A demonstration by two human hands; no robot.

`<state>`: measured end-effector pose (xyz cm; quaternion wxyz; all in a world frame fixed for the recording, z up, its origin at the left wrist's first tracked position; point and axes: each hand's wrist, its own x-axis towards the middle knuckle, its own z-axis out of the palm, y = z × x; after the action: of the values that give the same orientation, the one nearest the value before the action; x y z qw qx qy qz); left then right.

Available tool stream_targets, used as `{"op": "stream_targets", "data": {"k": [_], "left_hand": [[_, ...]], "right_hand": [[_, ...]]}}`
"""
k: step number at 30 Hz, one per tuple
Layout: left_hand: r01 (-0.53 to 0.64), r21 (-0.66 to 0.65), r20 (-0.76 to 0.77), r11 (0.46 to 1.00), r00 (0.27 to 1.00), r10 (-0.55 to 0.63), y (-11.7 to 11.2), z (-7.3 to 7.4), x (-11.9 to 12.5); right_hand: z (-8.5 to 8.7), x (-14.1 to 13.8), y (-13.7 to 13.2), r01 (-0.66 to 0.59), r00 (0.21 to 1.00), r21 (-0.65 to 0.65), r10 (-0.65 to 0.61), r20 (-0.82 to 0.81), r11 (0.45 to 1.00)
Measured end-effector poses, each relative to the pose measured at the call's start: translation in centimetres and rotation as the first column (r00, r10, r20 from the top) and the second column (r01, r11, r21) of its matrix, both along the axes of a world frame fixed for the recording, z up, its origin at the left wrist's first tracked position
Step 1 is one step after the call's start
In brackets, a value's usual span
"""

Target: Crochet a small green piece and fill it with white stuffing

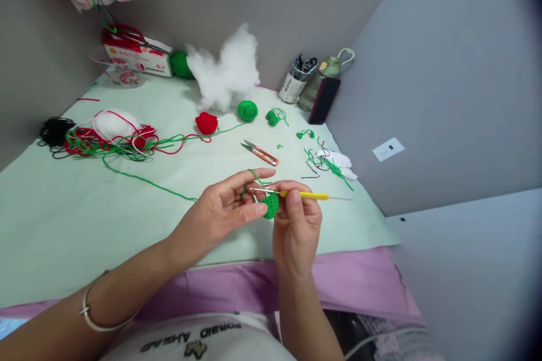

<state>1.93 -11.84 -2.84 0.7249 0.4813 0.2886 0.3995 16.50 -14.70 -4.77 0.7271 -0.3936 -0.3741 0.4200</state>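
Between the thumb and fingers of my left hand is a small round green crochet piece. A strand of green yarn runs over the raised index finger of that hand. My right hand grips a crochet hook by its yellow handle, its metal tip pointing left just above the crochet piece. Beyond my hands lie thread snips with orange handles. Green yarn trails across the table from the left toward my left hand.
Tangled yarn lies at the left. A red ball, a green ball and white stuffing sit farther back. Yarn scraps lie at the right, near a phone, a bottle and a pen cup. Grey partitions enclose the table.
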Motion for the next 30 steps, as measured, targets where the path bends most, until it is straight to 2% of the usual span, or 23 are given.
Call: {"op": "stream_targets", "data": {"k": [5, 7, 11, 18, 27, 30], "left_hand": [[0.019, -0.077, 0.042, 0.997, 0.999, -0.015, 0.1, 0.2, 0.5], [-0.007, -0.079, 0.039, 0.997, 0.999, 0.010, 0.1, 0.3, 0.4], [-0.082, -0.036, -0.029, 0.996, 0.996, 0.081, 0.0, 0.5, -0.1], [-0.185, 0.020, -0.105, 0.983, 0.977, 0.186, 0.1, 0.5, -0.6], [-0.188, 0.084, -0.115, 0.979, 0.974, 0.197, 0.1, 0.2, -0.8], [-0.212, 0.139, -0.170, 0.967, 0.957, 0.234, 0.0, 0.0, -0.8]], "right_hand": [[0.1, -0.2, 0.2, -0.024, 1.000, -0.025, 0.024, -0.004, 0.999], [0.1, -0.1, 0.3, -0.020, 1.000, -0.029, 0.020, 0.007, 0.999], [0.4, 0.4, 0.4, -0.043, 0.999, 0.003, 0.043, 0.002, 0.999], [0.8, 0.8, 0.2, -0.065, 0.993, 0.075, 0.057, 0.100, 0.995], [1.1, 0.7, -0.5, -0.036, 0.975, 0.099, 0.013, 0.223, 0.994], [1.2, 0.5, -0.8, 0.009, 0.944, 0.122, -0.048, 0.326, 0.992]]}}
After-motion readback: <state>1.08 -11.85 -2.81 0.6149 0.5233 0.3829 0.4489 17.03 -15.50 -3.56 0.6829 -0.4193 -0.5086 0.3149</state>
